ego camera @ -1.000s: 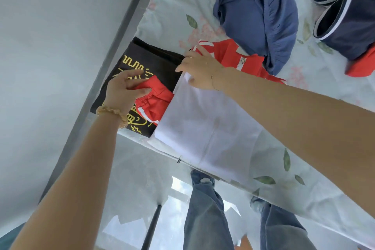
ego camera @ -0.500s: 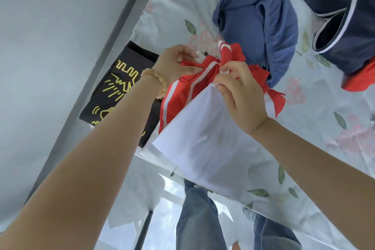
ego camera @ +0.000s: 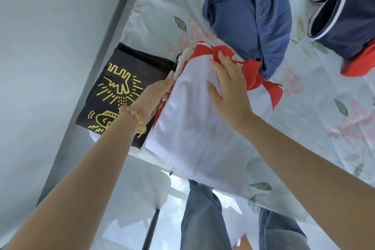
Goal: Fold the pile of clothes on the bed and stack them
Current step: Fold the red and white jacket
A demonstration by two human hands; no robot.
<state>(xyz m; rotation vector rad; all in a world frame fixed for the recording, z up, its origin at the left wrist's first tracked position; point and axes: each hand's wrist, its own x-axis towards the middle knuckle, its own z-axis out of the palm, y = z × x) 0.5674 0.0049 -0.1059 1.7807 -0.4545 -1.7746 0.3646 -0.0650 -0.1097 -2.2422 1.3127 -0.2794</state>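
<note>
Since half a second ago both hands have come down from the lifted red collar: the white shirt (ego camera: 194, 132) now lies flatter on the bed (ego camera: 316, 128), and its red trim is tucked toward the far edge.

Right hand (ego camera: 229, 89): flat on the white shirt near its far end, fingers straight and spread, pressing the cloth down. Fingertips reach the red collar band (ego camera: 211, 51). Nothing is gripped. Thin gold bracelet (ego camera: 244, 114) at the wrist.

Left hand (ego camera: 156, 95): at the left edge of the white shirt, fingers extended along that edge and partly slid under it. Whether the hidden fingers pinch the cloth cannot be told. Beaded bracelet (ego camera: 135, 117) at the wrist.

White shirt: partly folded, near the front edge of the bed, its near end hanging slightly past that edge. A red sleeve (ego camera: 272, 91) sticks out on its right side.

Black shirt (ego camera: 119, 89): folded, yellow line print up, just left of the white shirt and touching it, by the grey bed rail (ego camera: 105, 50).

Blue garment (ego camera: 251, 16): crumpled, beyond the white shirt, just past the red collar band.

Navy garment (ego camera: 345, 20) with white piping: well right of the white shirt, at the far side of the bed, with a red garment (ego camera: 361, 63) at its near edge.

Jeans legs (ego camera: 203, 219) show below the bed edge.
</note>
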